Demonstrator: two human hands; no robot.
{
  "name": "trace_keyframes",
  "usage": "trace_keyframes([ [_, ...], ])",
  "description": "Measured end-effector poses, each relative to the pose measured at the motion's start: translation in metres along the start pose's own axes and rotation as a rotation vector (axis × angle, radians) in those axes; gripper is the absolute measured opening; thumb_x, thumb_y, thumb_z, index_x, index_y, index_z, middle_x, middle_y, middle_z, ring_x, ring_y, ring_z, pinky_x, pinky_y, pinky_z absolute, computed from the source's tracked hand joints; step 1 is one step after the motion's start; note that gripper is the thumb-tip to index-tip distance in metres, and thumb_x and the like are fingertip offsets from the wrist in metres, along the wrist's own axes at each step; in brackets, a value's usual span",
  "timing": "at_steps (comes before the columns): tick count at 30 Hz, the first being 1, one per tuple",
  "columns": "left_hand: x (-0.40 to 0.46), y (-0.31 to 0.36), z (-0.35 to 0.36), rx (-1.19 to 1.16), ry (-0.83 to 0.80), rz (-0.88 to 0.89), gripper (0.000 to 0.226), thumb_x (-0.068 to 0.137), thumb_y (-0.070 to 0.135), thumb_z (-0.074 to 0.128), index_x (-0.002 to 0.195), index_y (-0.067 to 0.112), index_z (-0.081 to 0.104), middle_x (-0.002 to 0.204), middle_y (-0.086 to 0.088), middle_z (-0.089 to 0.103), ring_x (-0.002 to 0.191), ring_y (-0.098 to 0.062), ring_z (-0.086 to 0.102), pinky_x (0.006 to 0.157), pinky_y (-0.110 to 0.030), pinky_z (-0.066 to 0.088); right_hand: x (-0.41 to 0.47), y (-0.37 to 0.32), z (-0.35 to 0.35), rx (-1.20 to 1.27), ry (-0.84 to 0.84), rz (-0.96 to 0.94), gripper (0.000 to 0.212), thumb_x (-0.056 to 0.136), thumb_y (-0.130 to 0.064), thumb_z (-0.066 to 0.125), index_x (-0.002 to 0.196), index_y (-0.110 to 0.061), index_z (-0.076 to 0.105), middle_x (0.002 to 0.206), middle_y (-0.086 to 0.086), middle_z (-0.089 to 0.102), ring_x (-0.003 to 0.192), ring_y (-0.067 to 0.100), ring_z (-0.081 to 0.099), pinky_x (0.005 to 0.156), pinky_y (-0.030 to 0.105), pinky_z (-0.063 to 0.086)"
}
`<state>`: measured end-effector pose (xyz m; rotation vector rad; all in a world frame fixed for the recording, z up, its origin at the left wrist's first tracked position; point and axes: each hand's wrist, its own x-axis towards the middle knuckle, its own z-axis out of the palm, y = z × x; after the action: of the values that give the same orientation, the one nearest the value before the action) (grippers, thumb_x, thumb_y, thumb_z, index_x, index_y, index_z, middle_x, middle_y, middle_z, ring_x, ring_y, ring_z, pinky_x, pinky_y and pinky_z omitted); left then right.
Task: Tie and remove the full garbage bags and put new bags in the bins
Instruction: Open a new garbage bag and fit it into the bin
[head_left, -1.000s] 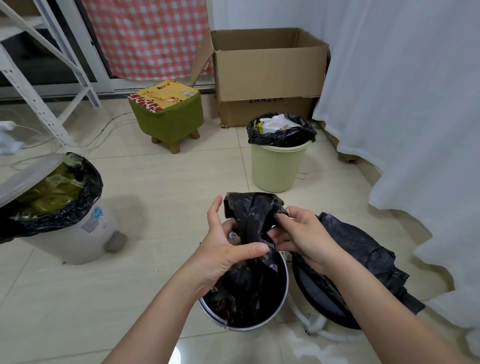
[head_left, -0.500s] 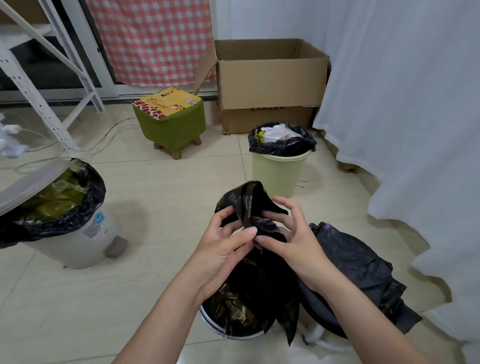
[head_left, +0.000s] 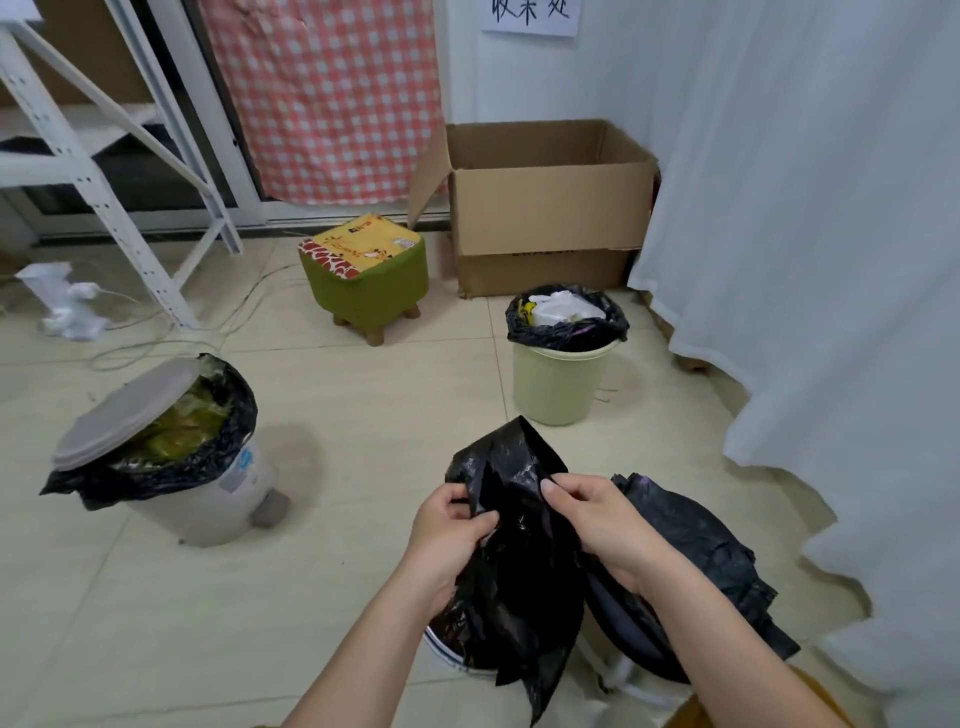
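A: Where is the new black bag (head_left: 511, 525) held?

B: It is pinched near its top edge by the left hand (head_left: 449, 540) and the right hand (head_left: 602, 525), above the small bin (head_left: 457, 656) on the floor; the fingers (head_left: 563, 488) are curled onto the film.

A: How is it judged to handle?

B: Very light, limp and thin; slippery layers likely cling together. The mouth is best taken at its rim, the layers rubbed apart. The pedal bin (head_left: 202, 499) and green bin (head_left: 558, 387) are seen still full.
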<state>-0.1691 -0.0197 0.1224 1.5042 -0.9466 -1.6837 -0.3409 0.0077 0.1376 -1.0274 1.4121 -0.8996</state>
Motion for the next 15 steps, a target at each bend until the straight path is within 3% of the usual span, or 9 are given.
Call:
trace_keyframes([
  [2,0.0,0.002,-0.007,0.083,0.015,-0.084,0.06,0.084,0.003,0.07,0.135,0.007,0.039,0.118,-0.015,0.061,0.097,-0.029,0.065,0.088,-0.042,0.054,-0.001,-0.007,-0.004,-0.014,0.033,-0.018,0.04,0.101,-0.024,0.051,0.09,0.013,0.052,0.079,0.007,0.047,0.076,0.021,0.043,0.072,0.033,0.035],
  [5,-0.002,0.014,-0.014,0.373,0.127,-0.038,0.079,0.084,0.023,0.074,0.145,0.022,0.024,0.14,-0.008,0.033,0.117,-0.023,0.047,0.101,-0.036,0.043,0.0,-0.017,-0.007,0.015,0.066,-0.031,0.03,0.1,-0.019,0.054,0.095,0.01,0.063,0.085,0.007,0.057,0.084,0.021,0.053,0.083,0.037,0.041],
  [7,-0.009,0.027,-0.011,0.426,0.204,0.125,0.061,0.083,0.03,0.072,0.134,0.026,0.038,0.132,0.0,0.036,0.116,-0.018,0.046,0.096,-0.031,0.043,0.0,-0.023,-0.007,0.046,0.101,-0.033,0.021,0.098,-0.014,0.057,0.094,-0.004,0.075,0.094,0.006,0.073,0.094,0.025,0.067,0.091,0.038,0.048],
  [9,-0.015,0.04,-0.004,0.387,0.163,0.283,0.029,0.083,0.035,0.072,0.108,0.027,0.059,0.115,0.006,0.054,0.1,-0.012,0.056,0.083,-0.025,0.048,0.001,-0.028,-0.005,0.069,0.145,-0.055,0.019,0.095,-0.01,0.06,0.089,-0.011,0.078,0.096,0.009,0.075,0.098,0.028,0.069,0.093,0.04,0.051],
  [10,-0.02,0.045,0.001,0.353,0.089,0.328,0.018,0.082,0.036,0.073,0.095,0.027,0.066,0.103,0.008,0.064,0.089,-0.011,0.061,0.075,-0.023,0.05,0.002,-0.03,-0.004,0.073,0.163,-0.064,0.018,0.094,-0.007,0.062,0.086,-0.012,0.078,0.095,0.011,0.075,0.095,0.028,0.069,0.09,0.04,0.052],
  [12,-0.027,0.052,0.013,0.303,-0.083,0.338,0.015,0.079,0.034,0.077,0.087,0.023,0.071,0.087,0.008,0.071,0.076,-0.009,0.063,0.066,-0.02,0.049,0.003,-0.034,-0.002,0.098,0.185,-0.065,0.023,0.091,-0.002,0.063,0.076,-0.013,0.077,0.086,0.01,0.073,0.081,0.023,0.069,0.075,0.035,0.055],
  [15,-0.026,0.053,0.027,0.315,-0.149,0.289,0.014,0.08,0.021,0.078,0.09,0.017,0.068,0.088,0.002,0.071,0.071,-0.01,0.063,0.067,-0.024,0.052,0.003,-0.04,-0.003,0.142,0.193,-0.055,0.033,0.09,0.002,0.061,0.066,-0.017,0.074,0.072,0.003,0.07,0.064,0.013,0.064,0.057,0.024,0.051],
])
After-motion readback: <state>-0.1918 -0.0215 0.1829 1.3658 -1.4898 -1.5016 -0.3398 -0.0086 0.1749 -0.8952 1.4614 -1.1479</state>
